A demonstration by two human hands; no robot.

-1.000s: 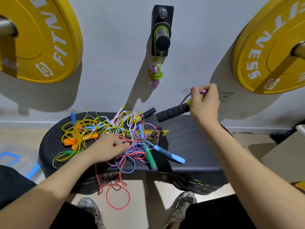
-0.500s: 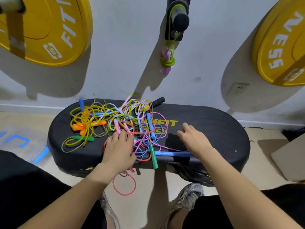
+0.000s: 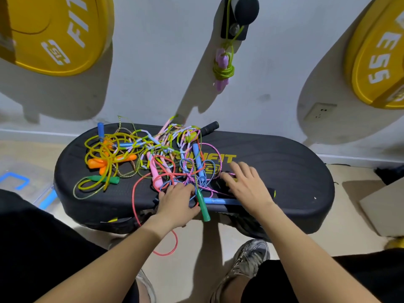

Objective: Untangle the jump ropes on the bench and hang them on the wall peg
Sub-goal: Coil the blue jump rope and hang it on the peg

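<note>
While both hands work at the near edge of the black oval padded desk [image 3: 295,171], the many-coloured tangle of jump ropes [image 3: 150,154] sprawls over its left and middle part, at the centre of the frame. The left hand [image 3: 177,202] rests on the near side of the tangle, its fingers [image 3: 185,188] bent down among blue and pink cords; whether they pinch a cord cannot be told. The right hand [image 3: 247,184], just to the right of the tangle, lies with its fingers spread and nearly straight over a dark thing on the desk, slightly blurred, gripping nothing that shows. Between the two hands a green plastic handle [image 3: 202,207] juts past the desk's near edge, and a blue plastic handle [image 3: 220,201] lies across it toward the right wrist. Orange handles [image 3: 98,164] sit at the left of the tangle, and a black foam handle [image 3: 208,127] pokes out at its far side. A red cord loop [image 3: 166,252] hangs below the desk's edge toward the floor. At the top centre the black wall peg [image 3: 244,6] carries a coiled green rope with lilac handles [image 3: 223,68]. Yellow weight plates hang at the upper left [image 3: 54,33] and upper right [image 3: 376,62].
</note>
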